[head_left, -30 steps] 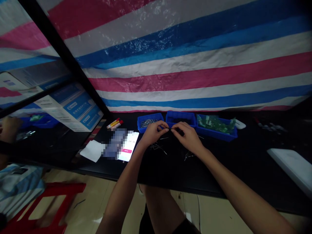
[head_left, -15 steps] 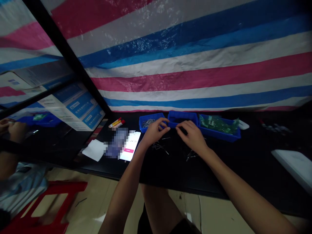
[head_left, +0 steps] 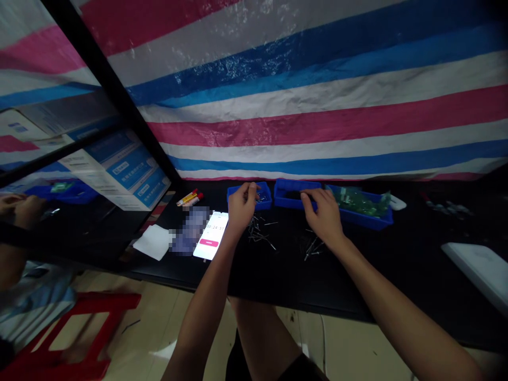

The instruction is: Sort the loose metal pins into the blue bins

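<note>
Striped sheet [head_left: 297, 124]: hung behind the table.
Black table [head_left: 286, 286]: bore three bins in a row near the sheet.
Right bin [head_left: 359, 218]: held green packets [head_left: 359, 201].
Middle bin [head_left: 283, 202]: stood between the other two; contents too dark to tell.
Left bin [head_left: 267, 202]: held small metal pieces [head_left: 261, 197].
Left hand [head_left: 241, 209]: was over the left bin, fingers bent; could not tell whether it pinched a piece.
Right hand [head_left: 323, 216]: was at the middle bin, fingers curved; grip could not be told.
Phone [head_left: 210, 238]: lay lit, left of the pins.
Thin pins [head_left: 260, 235]: lay loose in two scatters, before the left bin and beside the right wrist.
</note>
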### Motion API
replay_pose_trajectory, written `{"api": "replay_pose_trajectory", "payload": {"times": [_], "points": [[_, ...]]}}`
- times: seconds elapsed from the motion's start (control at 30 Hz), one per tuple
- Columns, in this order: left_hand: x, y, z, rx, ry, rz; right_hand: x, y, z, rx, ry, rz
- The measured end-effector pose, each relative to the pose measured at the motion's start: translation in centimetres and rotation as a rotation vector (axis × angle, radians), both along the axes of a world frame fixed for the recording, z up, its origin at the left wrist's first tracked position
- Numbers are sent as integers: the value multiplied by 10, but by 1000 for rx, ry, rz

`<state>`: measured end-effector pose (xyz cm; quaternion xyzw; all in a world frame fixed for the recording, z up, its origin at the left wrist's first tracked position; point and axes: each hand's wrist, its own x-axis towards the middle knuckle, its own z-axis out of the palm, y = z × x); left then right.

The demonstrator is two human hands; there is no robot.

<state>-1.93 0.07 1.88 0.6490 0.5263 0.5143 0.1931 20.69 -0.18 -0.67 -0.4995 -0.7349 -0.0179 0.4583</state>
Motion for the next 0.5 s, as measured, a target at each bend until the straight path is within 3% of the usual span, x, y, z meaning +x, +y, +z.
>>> {"api": "replay_pose_trajectory", "payload": {"times": [0.13, 0.27, 0.4, 0.5], "points": [[-2, -3, -1, 82, 333, 103, -3, -3, 0, -130, 23, 199], [0, -2, -4, 110, 621, 35, -9, -9, -2, -239, -177, 374], [3, -3, -1, 36, 742, -136, -12, -11, -3, -243, -162, 372], [5, -16, 1, -19, 866, -117, -8, -9, 0, -231, -26, 293]]}}
